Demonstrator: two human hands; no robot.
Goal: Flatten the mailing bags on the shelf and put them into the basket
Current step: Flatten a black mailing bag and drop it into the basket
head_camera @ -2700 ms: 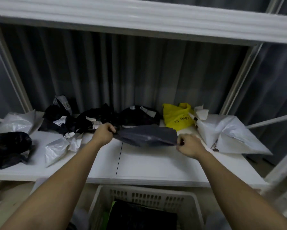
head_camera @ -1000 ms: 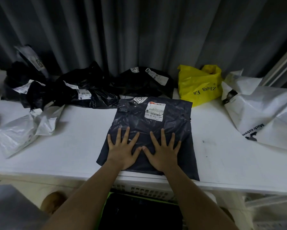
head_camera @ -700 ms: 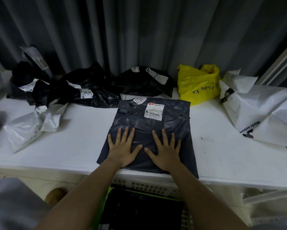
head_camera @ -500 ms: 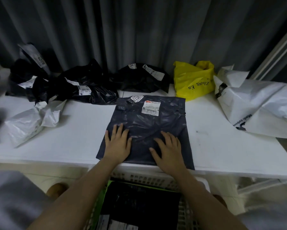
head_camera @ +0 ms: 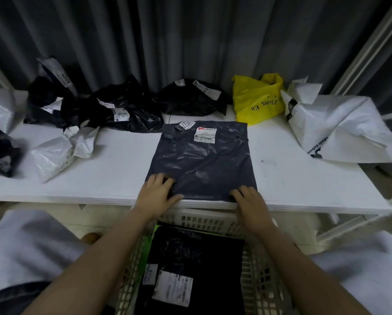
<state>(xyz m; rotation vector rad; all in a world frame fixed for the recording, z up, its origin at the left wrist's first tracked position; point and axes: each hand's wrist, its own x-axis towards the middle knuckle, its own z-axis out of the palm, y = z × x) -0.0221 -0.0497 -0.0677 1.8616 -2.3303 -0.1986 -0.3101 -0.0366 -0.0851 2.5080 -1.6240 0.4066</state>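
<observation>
Yellow bag (head_camera: 257, 102) reads "Zhong En", upside down.

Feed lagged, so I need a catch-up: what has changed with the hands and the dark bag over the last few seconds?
The dark grey plastic mailing bag, held up by its ends earlier, now lies flat on the white shelf. Left hand and right hand slid back from its middle to its near edge, fingers curling there. The crumpled bags behind stayed put.
</observation>
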